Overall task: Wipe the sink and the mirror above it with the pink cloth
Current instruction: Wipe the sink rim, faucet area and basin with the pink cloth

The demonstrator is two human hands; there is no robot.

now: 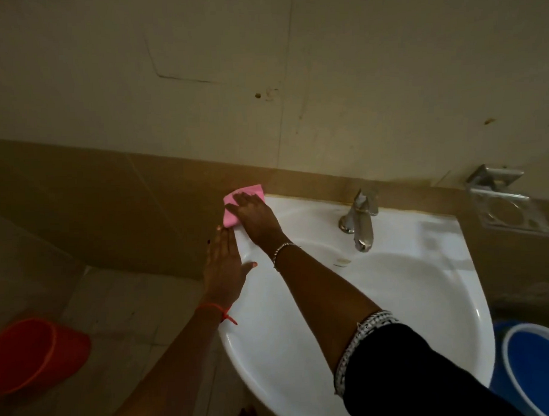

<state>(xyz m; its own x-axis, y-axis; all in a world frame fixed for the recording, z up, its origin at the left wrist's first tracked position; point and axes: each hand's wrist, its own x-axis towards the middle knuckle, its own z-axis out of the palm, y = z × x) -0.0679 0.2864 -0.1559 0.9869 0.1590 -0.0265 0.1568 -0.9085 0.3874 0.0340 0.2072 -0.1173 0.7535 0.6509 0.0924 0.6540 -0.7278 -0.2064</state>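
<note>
A white sink [424,264] is fixed to the tiled wall. At its far left corner lies the pink cloth [231,217], and my right hand [254,214] presses flat on it with straight fingers. My left hand [222,265] rests flat on the sink's left rim, just below the cloth, fingers straight. No mirror shows in this view; only bare beige wall is above the sink.
A chrome tap [361,223] stands at the back of the sink. A metal soap holder [503,203] hangs on the wall to the right. A red bucket [35,353] sits on the floor at left, a blue bucket [534,366] at lower right.
</note>
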